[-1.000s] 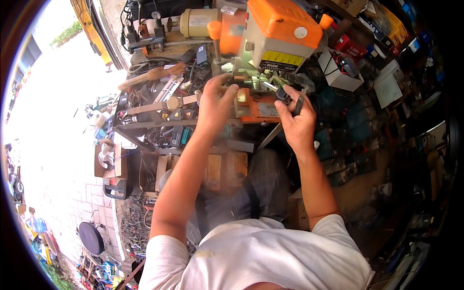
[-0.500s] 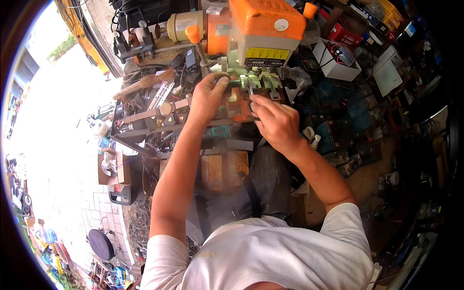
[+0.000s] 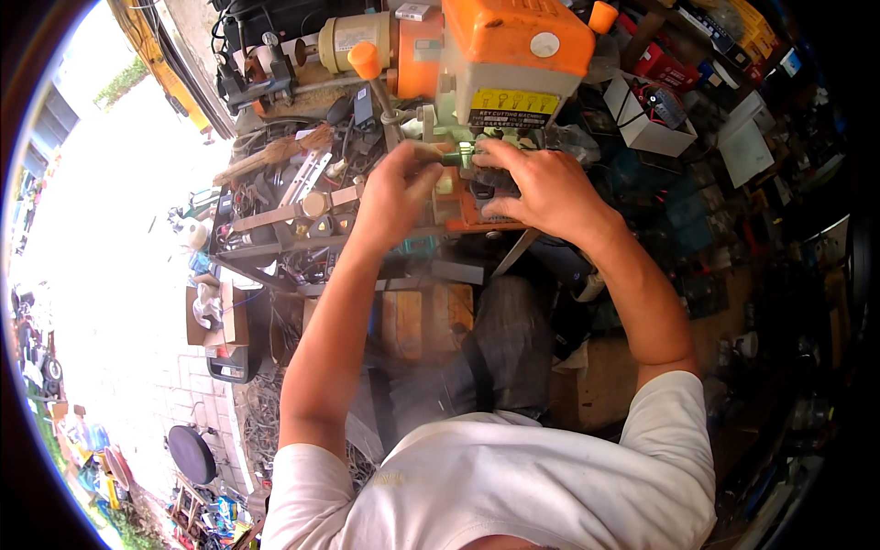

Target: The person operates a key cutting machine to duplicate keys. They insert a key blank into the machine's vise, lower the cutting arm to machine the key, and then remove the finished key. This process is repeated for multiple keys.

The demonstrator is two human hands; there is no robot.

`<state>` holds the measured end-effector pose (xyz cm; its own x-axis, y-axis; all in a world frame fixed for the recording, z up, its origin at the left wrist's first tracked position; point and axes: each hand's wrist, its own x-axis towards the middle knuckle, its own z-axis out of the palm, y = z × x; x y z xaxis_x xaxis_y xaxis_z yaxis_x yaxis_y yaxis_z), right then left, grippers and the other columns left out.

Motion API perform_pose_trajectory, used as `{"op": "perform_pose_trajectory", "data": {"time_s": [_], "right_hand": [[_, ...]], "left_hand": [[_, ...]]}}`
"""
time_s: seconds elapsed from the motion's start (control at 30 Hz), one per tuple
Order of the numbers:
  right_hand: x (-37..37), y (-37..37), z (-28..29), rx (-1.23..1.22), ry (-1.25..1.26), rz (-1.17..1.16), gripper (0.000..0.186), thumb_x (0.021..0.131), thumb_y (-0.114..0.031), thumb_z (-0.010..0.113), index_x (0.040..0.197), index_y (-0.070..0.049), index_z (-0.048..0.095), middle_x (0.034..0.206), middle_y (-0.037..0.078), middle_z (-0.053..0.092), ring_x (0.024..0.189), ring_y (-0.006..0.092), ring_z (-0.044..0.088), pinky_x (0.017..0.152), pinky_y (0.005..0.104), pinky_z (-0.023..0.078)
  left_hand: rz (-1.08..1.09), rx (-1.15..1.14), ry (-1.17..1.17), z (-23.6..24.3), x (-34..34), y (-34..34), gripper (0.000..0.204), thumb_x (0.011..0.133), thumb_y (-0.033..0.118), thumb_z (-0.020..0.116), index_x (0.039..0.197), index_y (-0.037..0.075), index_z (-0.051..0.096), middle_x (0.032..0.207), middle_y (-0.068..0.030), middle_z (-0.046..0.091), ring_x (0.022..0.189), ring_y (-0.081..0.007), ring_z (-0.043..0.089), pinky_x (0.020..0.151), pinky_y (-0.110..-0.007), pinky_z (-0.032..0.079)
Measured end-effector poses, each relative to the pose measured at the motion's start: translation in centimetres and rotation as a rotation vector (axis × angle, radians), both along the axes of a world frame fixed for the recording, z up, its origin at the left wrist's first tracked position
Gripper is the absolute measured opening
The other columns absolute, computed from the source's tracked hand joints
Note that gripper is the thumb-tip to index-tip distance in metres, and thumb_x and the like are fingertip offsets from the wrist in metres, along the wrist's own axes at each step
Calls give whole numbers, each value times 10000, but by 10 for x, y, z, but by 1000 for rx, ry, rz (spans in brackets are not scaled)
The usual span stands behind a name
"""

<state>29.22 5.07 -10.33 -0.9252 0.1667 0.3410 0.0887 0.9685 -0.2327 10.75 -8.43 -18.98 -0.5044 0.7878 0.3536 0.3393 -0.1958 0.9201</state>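
An orange and beige machine [image 3: 518,41] stands at the back, with metal clamps [image 3: 463,156] low on its front above an orange base [image 3: 467,222]. My left hand [image 3: 396,194] curls its fingers at the left side of the clamps; what they grip is hidden. My right hand [image 3: 541,188] has its fingers apart and bent over the right clamp area, index finger high and thumb lower. Between them a dark key head [image 3: 481,191] shows, partly covered. I cannot tell whether the fingertips touch it.
A cluttered metal-framed bench [image 3: 289,241] holds tools, a straw brush [image 3: 275,156] and a motor [image 3: 353,46]. At right are a white box [image 3: 642,128] and stacked goods. A cardboard box [image 3: 211,316] and round black stool [image 3: 192,454] are at left, beside bright paving.
My right hand has moved the key from the right in to the clamps, turned over it, and now spreads its fingers higher there. My left hand stays by the clamps' left side.
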Motion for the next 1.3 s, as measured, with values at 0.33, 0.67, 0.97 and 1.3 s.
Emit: {"op": "perform_pose_trajectory", "data": {"time_s": [0.33,0.67,0.97,1.3], "right_hand": [[-2,2,12,-79,-156,-13,720,772,-279,856,1374,-46,536,1218,102,738,1104,361,688,903,460,553],[5,9,5,-374,183,100,462,873,-241,808,1245,-25,638,1095,125,763,1012,272,739,865,373,560],[34,63,71,-34,791,-213,374,954,-255,763,1271,-73,689,1049,56,628,930,155,619,776,299,524],[-6,112,115,-98,306,-149,982,677,-636,892,1334,12,557,1205,219,665,1072,324,677,927,404,541]], "left_hand": [[-372,-518,-350,43,-50,-1,422,1017,305,684,1263,-28,602,1006,-56,671,859,-131,634,784,-320,577],[25,-307,1072,32,-34,3,362,891,198,768,1067,6,518,1067,-188,564,1015,-403,602,879,-453,523],[343,184,541,81,5,6,281,1038,189,604,1242,-1,635,1187,-164,677,1058,-321,684,948,-363,515],[30,145,-627,121,-25,102,462,1043,394,523,1328,42,611,1199,-98,678,1067,-215,671,887,-352,535]]}}
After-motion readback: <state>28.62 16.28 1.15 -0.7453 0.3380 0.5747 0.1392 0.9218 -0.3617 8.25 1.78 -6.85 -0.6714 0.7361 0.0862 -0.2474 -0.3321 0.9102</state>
